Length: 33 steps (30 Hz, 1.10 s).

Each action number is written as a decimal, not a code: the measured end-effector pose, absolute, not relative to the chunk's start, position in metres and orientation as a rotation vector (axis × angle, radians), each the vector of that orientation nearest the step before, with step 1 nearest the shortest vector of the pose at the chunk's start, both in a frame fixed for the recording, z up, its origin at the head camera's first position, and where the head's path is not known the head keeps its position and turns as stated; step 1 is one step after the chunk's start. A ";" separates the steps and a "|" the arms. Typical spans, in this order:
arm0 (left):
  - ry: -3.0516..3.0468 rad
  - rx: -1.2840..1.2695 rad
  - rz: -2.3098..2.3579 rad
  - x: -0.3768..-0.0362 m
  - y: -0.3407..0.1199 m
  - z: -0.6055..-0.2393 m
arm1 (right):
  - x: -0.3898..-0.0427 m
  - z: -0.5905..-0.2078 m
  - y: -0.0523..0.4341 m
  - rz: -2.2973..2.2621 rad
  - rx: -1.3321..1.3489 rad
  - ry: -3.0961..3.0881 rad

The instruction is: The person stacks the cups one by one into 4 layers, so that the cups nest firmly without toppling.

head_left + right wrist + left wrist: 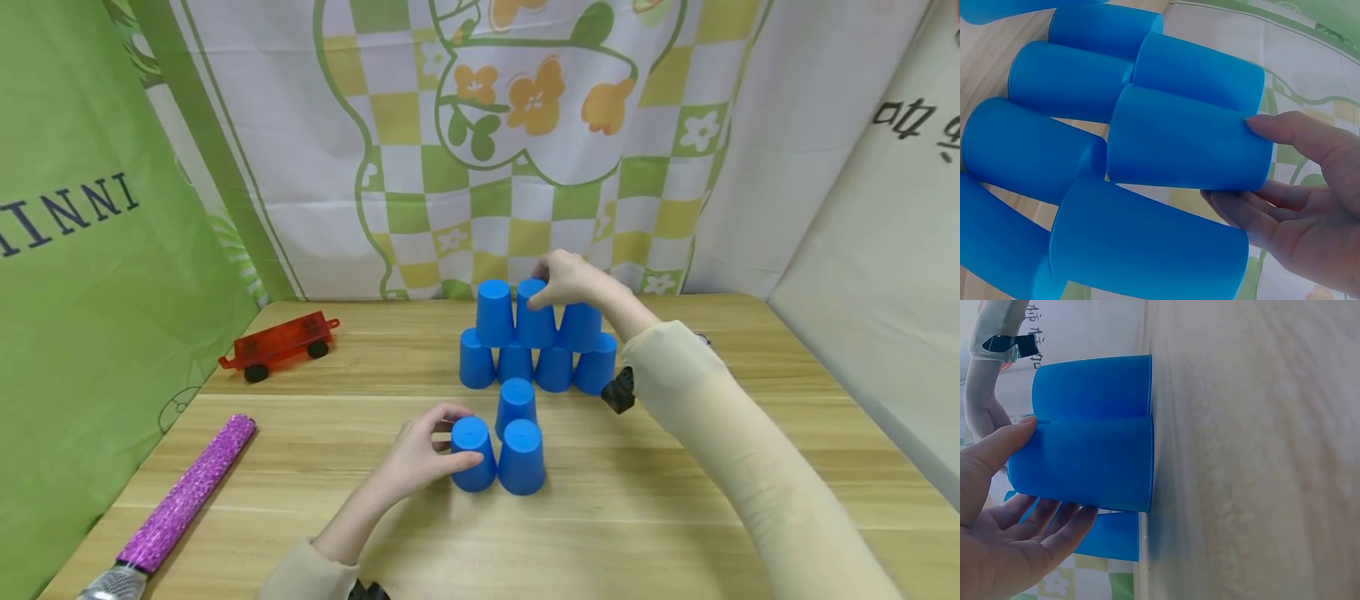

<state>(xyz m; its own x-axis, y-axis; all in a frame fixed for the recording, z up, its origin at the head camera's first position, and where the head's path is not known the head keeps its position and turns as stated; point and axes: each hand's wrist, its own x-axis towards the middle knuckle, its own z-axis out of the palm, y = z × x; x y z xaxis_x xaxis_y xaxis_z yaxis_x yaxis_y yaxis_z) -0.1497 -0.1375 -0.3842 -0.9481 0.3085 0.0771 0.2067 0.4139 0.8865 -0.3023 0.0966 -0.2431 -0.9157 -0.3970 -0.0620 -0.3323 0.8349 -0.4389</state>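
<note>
I observe the right hand (pixel 573 280) gripping the middle upper cup (pixel 536 327) between thumb and fingers, cup inverted atop a row of four cups (pixel 554 371). The left hand (pixel 416 446) grips the left front cup (pixel 471 435), standing on the table (pixel 615 533) beside the right front cup (pixel 522 460)

Right of where the right hand (pixel 567 277) grips, the wrist (pixel 618 300) hides a cup's (pixel 582 330) top; past the sleeve (pixel 727 429), a thing (pixel 703 339) is too small to tell. Well left of the left hand's (pixel 426 452) grip, the mic (pixel 183 498) is cut off at its head.
</note>
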 end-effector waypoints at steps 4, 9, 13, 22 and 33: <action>2.565 0.466 1.575 -0.150 -0.137 -0.384 | -0.302 -0.242 0.095 -0.613 -0.546 2.862; 2.561 0.462 1.573 -0.150 -0.138 -0.382 | -0.302 -0.238 0.092 -0.576 -0.506 2.871; 2.555 0.457 1.579 -0.150 -0.138 -0.381 | -0.303 -0.237 0.091 -0.551 -0.497 2.874; 2.544 0.467 1.583 -0.150 -0.138 -0.382 | -0.303 -0.236 0.092 -0.542 -0.518 2.862; 2.561 0.445 1.581 -0.150 -0.139 -0.382 | -0.300 -0.236 0.096 -0.733 -0.567 2.852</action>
